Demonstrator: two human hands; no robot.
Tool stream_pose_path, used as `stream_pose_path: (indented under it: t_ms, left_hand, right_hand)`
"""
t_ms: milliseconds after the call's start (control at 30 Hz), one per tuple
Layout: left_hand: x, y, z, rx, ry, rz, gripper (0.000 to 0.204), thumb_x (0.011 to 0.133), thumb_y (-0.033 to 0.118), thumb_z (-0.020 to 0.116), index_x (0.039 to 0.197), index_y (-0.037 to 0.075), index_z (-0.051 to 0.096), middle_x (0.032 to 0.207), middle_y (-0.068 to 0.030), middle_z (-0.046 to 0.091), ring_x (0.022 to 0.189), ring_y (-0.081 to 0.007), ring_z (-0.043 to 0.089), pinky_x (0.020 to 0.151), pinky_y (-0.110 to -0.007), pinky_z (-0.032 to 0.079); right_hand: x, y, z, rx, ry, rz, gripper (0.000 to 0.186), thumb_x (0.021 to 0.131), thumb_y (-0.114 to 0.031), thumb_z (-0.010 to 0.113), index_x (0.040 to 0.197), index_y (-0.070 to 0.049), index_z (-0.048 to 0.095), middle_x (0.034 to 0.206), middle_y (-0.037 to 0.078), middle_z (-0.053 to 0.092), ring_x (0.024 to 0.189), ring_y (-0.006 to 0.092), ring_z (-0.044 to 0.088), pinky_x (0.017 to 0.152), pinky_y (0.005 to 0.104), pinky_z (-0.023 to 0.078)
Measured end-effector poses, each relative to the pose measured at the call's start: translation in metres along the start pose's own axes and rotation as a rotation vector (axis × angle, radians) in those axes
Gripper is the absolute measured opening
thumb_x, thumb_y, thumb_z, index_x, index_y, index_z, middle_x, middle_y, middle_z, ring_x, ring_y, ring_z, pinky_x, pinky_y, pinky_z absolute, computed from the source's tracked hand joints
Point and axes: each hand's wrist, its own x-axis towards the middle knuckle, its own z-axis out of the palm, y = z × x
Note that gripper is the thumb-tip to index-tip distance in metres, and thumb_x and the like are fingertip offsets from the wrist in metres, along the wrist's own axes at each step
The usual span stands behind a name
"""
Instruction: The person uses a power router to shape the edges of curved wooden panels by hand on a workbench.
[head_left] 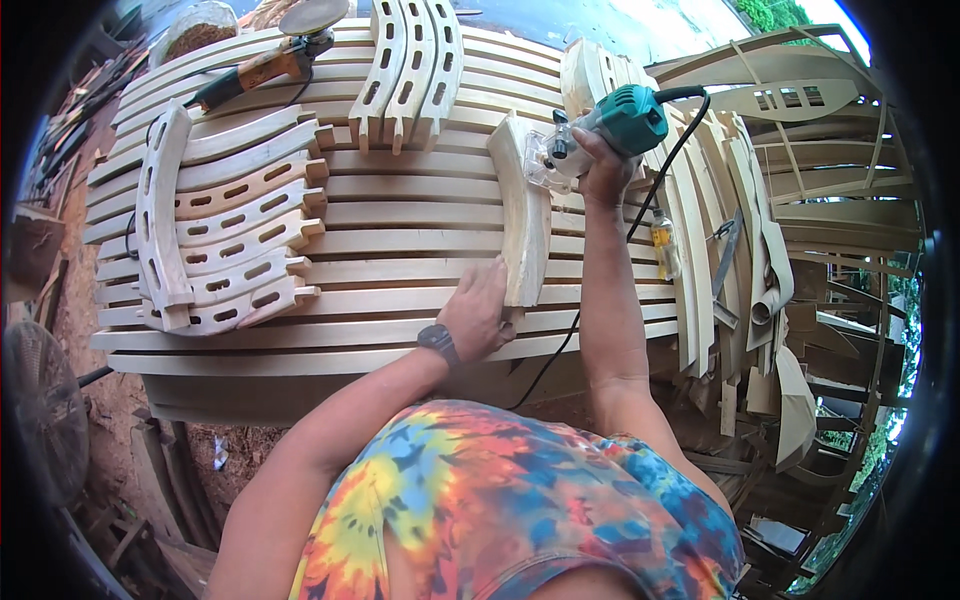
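Note:
A thick curved wooden piece (524, 225) lies lengthwise across a slatted wooden surface in front of me. My left hand (476, 312), with a dark watch at its wrist, grips the near end of this piece from the left. My right hand (604, 172) is wrapped round a teal and silver trim router (622, 122), which is tilted on its side. The router's clear base (540, 160) is against the right side of the piece, near its far end. The router's bit and the exact contact are hidden. A black cord (672, 160) runs from the router down past my right forearm.
Slotted curved slats (235, 220) lie at the left, joined to a curved rail (160, 215). More slotted slats (408, 75) stand at the far middle. An angle grinder (255, 75) rests at the far left. A small yellowish bottle (663, 245) and thin boards (745, 220) are on the right.

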Motion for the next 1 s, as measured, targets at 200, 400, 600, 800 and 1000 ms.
stream_pose_path:
  t_ms: [200,400,600,800,1000]
  left_hand:
    - [-0.001,0.0,0.001,0.001,-0.028,-0.035,0.083,0.086,0.027,0.072,0.145,-0.014,0.032,0.146,-0.0344,0.048,0.139,-0.0416,0.048,0.119,-0.055,0.033]
    - [-0.001,0.001,-0.003,0.005,-0.08,-0.041,0.091,0.082,0.031,0.076,0.146,-0.014,0.03,0.151,-0.0341,0.044,0.141,-0.0408,0.046,0.12,-0.054,0.031]
    - [0.0,0.001,-0.002,0.021,-0.111,-0.052,0.098,0.079,0.033,0.079,0.148,-0.014,0.029,0.152,-0.0335,0.042,0.143,-0.0402,0.045,0.122,-0.053,0.03]
    - [0.0,0.001,-0.001,0.036,-0.071,-0.045,0.097,0.079,0.033,0.078,0.148,-0.015,0.028,0.151,-0.0327,0.044,0.141,-0.0397,0.047,0.121,-0.053,0.03]
    - [-0.004,0.001,0.002,0.062,-0.061,-0.053,0.096,0.082,0.031,0.075,0.151,-0.012,0.026,0.151,-0.0314,0.044,0.141,-0.0377,0.047,0.122,-0.053,0.029]
  right_hand:
    - [0.02,0.012,0.013,0.048,-0.033,0.027,0.026,0.066,-0.006,0.081,0.09,-0.001,0.072,0.089,0.004,0.07,0.08,0.0171,0.066,0.081,0.0332,0.054]
    - [0.032,0.014,0.027,0.183,-0.059,0.09,0.034,0.065,-0.003,0.076,0.098,0.001,0.071,0.092,0.007,0.07,0.082,0.0194,0.068,0.08,0.0351,0.056]
    - [0.046,0.027,0.032,0.154,-0.096,0.09,0.032,0.064,-0.004,0.077,0.096,0.0,0.071,0.088,0.006,0.07,0.077,0.0181,0.067,0.078,0.0344,0.056]
    - [0.05,0.024,0.038,0.139,-0.087,0.07,0.028,0.064,-0.005,0.08,0.091,-0.001,0.07,0.085,0.004,0.07,0.074,0.0161,0.066,0.075,0.033,0.054]
    - [0.049,0.018,0.042,0.116,-0.129,0.058,0.028,0.064,-0.004,0.082,0.09,-0.002,0.072,0.085,0.004,0.071,0.075,0.0159,0.067,0.074,0.0328,0.054]
